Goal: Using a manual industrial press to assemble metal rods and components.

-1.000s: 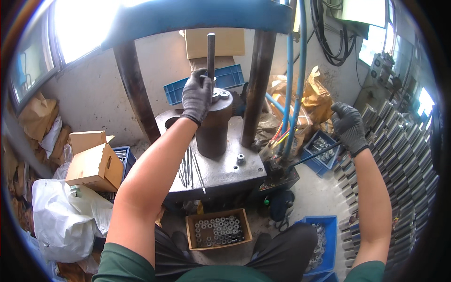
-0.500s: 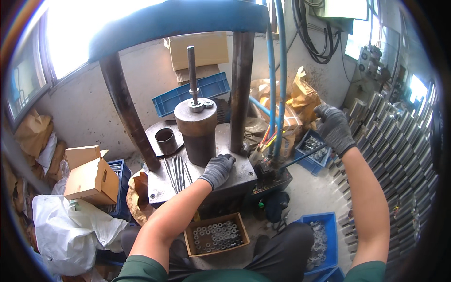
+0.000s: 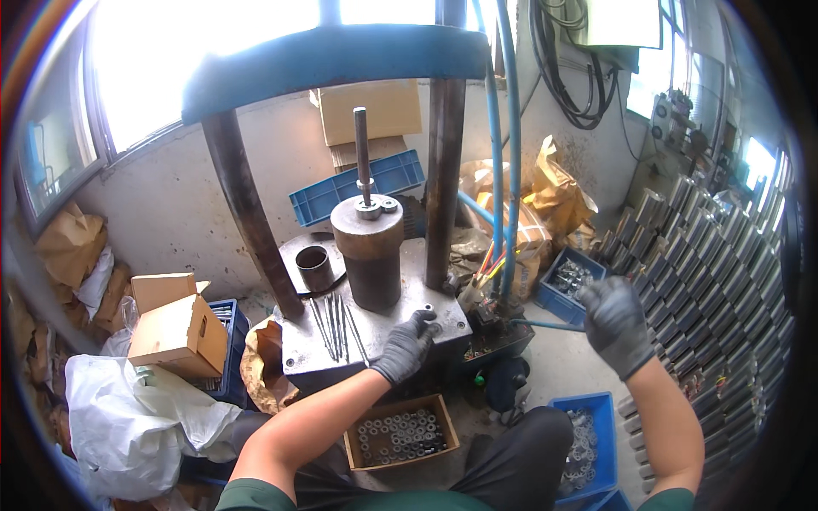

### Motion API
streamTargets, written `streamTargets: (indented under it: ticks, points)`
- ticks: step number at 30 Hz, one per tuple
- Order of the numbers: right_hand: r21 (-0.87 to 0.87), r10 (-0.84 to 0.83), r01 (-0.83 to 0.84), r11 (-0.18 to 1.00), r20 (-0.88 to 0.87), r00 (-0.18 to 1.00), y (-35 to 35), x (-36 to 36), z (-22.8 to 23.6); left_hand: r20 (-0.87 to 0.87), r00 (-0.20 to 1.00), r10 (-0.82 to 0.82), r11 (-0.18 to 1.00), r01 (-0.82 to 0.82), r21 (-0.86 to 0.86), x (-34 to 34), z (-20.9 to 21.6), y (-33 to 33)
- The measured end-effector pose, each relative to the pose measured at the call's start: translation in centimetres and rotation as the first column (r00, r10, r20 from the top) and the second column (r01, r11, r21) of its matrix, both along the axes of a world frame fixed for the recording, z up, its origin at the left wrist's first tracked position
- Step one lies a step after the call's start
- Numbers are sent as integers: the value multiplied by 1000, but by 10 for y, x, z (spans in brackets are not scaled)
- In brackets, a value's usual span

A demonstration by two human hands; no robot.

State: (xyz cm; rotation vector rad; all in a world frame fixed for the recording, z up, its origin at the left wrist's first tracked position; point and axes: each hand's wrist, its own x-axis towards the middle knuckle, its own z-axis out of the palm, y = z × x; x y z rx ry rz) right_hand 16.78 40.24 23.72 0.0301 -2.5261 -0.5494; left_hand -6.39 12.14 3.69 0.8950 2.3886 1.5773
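My left hand (image 3: 405,347), in a grey glove, lies at the front edge of the press plate (image 3: 298,351). Its fingers are partly bent with the tips apart, and nothing shows in them. Out to the right, my gloved right hand (image 3: 618,330) is blurred and closed at the end of a blue lever (image 3: 550,324); the grip is partly hidden. On the plate stands a dark steel cylinder (image 3: 375,277) with a threaded rod (image 3: 361,149) upright at its top, beside small rings (image 3: 388,205). Several thin metal rods (image 3: 336,328) lie left of my left hand.
Between my legs sits a box of washers (image 3: 400,434). Blue bins (image 3: 609,430) of parts stand to the right, near stacked metal tubes (image 3: 699,298). A short pipe (image 3: 315,269) stands beside the cylinder, between the press posts (image 3: 247,204). An open carton (image 3: 183,336) is at left.
My right hand has come down and the lever has swung down with it. My left hand has slid back toward the plate's front edge, its fingers loosening. The whole view has shifted slightly.
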Motion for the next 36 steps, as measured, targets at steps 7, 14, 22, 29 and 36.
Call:
streamTargets:
  ticks: [7, 14, 22, 29, 36]
  points:
    - [-636, 329, -277, 720, -38, 944, -106, -4, -24, 294, 920, -258, 922, 144, 359, 67, 77, -16]
    - [-825, 542, -538, 171, -378, 751, -138, -83, -83, 234, 921, -313, 899, 208, 385, 59, 110, -40]
    - [-919, 430, -391, 51, -333, 839, -132, -103, -138, 104, 993, 49, 753, -105, 649, -66, 151, -44]
    - [-982, 407, 6, -191, -73, 910, -131, -130, -163, 159, 867, 472, 771, -494, 402, -159, 229, -13]
    - [-940, 419, -319, 117, -245, 874, -128, -146, -171, 165, 890, 425, 882, -448, 147, -171, 225, 2]
